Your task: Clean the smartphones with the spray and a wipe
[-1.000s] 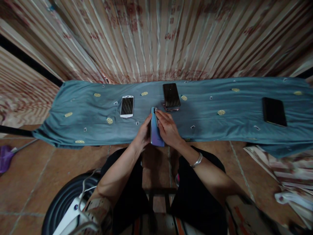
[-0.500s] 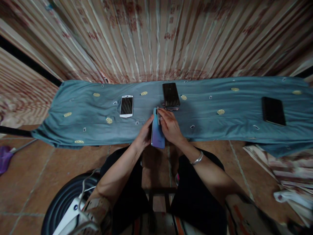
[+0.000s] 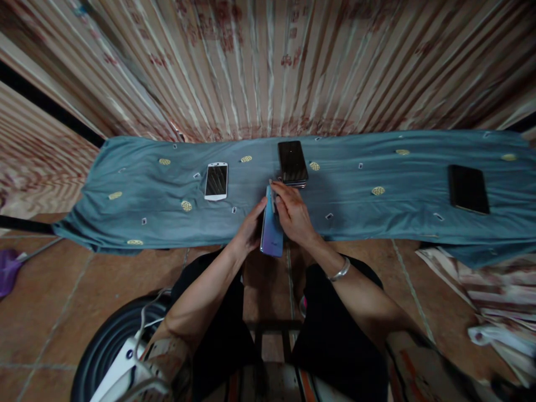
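My left hand [image 3: 250, 229] is wrapped around the left edge of a smartphone [image 3: 272, 231] with a glossy blue-to-purple back. The phone is held tilted above the front edge of the cloth, back side towards me. Against its upper right part, my right hand [image 3: 293, 215] is closed, thumb and fingers pressed together. A narrow pale strip shows at those fingertips; what it is I cannot make out. Just beyond the right hand lies a stack of phones [image 3: 292, 159], a black screen uppermost. To the left, a white phone [image 3: 216, 181] rests with its dark screen up.
A teal cloth [image 3: 347, 204] with pineapple prints covers the long, narrow surface. On its right part lies a black flat object [image 3: 468, 188]. Patterned curtains [image 3: 268, 67] hang behind. A black ribbed round thing [image 3: 98, 340] and a white power strip [image 3: 115, 365] are at the lower left.
The blue-purple phone has turned slightly, and its back looks narrower. My right fingertips have shifted a little up at its top end. The other phones stay where they were.
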The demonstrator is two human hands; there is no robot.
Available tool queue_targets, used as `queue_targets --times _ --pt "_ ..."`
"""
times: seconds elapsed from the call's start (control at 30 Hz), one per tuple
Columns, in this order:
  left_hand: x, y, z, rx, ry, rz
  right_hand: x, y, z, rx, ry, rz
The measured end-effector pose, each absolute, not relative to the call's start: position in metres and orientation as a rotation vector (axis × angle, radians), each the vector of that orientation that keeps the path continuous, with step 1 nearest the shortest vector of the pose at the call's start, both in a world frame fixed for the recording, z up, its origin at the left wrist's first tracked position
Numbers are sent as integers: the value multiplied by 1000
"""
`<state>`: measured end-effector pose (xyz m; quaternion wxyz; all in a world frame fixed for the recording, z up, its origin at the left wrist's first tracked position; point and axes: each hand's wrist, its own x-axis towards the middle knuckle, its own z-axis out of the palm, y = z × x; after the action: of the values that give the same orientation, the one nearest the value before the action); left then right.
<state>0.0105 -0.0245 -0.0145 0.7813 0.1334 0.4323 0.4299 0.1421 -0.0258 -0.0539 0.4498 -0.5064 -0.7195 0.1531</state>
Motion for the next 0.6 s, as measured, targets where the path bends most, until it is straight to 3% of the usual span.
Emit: queue_targets --times 0.6 --pt "6 -17 -15 198 929 1011 127 -41 -52 -1180 -1871 350"
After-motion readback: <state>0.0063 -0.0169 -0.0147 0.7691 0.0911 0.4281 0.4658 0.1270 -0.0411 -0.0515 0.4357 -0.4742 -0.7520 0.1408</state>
